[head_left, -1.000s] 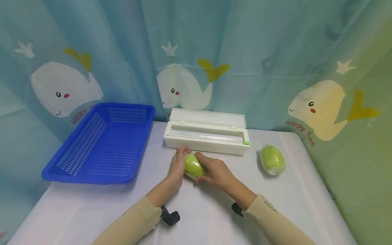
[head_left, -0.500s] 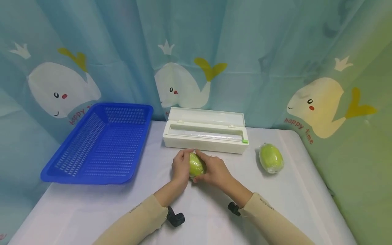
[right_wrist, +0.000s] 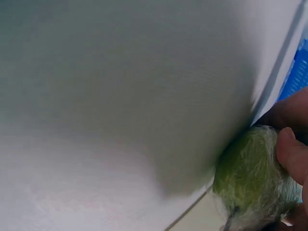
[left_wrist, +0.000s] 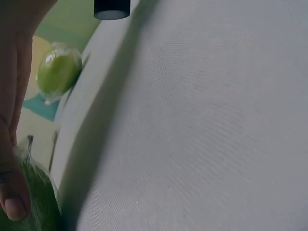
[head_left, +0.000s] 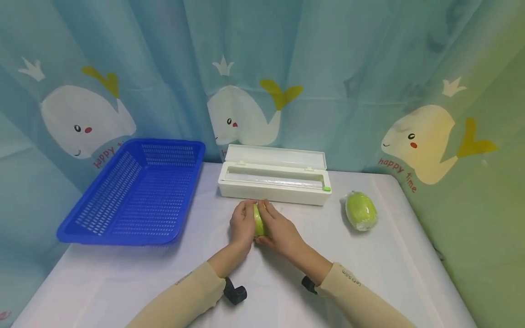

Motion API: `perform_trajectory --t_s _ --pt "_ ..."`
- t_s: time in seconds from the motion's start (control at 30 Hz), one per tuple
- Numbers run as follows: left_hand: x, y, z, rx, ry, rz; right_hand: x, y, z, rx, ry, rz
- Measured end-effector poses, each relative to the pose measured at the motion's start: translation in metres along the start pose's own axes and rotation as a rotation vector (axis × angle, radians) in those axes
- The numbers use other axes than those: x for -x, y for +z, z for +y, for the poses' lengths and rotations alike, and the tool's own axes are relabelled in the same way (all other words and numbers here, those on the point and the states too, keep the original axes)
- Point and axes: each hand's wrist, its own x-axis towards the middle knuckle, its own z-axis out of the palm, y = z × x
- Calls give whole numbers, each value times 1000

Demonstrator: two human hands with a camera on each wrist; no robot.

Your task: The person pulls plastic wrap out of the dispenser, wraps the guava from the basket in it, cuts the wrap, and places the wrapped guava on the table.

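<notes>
A green fruit (head_left: 259, 222) wrapped in cling film sits on the table between both hands; its exact kind is unclear. From the left, the left hand (head_left: 243, 224) holds it, with the thumb on the film in the left wrist view. The right hand (head_left: 282, 230) grips it from the other side and hides much of it. In the right wrist view the crinkled film and a dark stem show on the held fruit (right_wrist: 248, 173). A second wrapped green fruit (head_left: 361, 211) lies apart on the right of the table.
Behind the hands stands a white cling film dispenser (head_left: 272, 193), lid up, with a film roll (head_left: 275, 181) inside. A blue plastic basket (head_left: 182, 214) is at the left. A whale-print curtain (head_left: 328, 68) hangs along the table's back.
The left hand's fingers have curled in around the fruit. The right hand has shifted left and covers more of it. The fruit appears turned to a narrower visible strip.
</notes>
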Motion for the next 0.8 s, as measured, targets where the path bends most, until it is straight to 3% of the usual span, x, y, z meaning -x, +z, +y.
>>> perform_trajectory --t_s 0.07,0.2,0.3,0.4,0.47,0.6,0.7,0.8 --pt "-2 -2 -1 -13 0 -23 1 0 2 -28 -5 -35" --pt "-2 -11 0 -32 -34 -108 5 -5 8 -177 67 -110" --pt "-1 -22 4 -22 -70 -181 7 -9 12 -248 101 -98" --pt "1 -30 7 2 -97 -218 7 -8 14 -275 58 -92" --pt "2 -33 8 16 -92 -224 6 -6 13 -264 5 -94" --pt "6 -32 8 60 -87 -270 0 -1 10 -128 -57 -65" --pt "7 -28 8 92 -90 -292 -5 1 10 -23 -55 -35" --pt "1 -27 8 151 -98 -322 -9 1 13 -33 -54 -52"
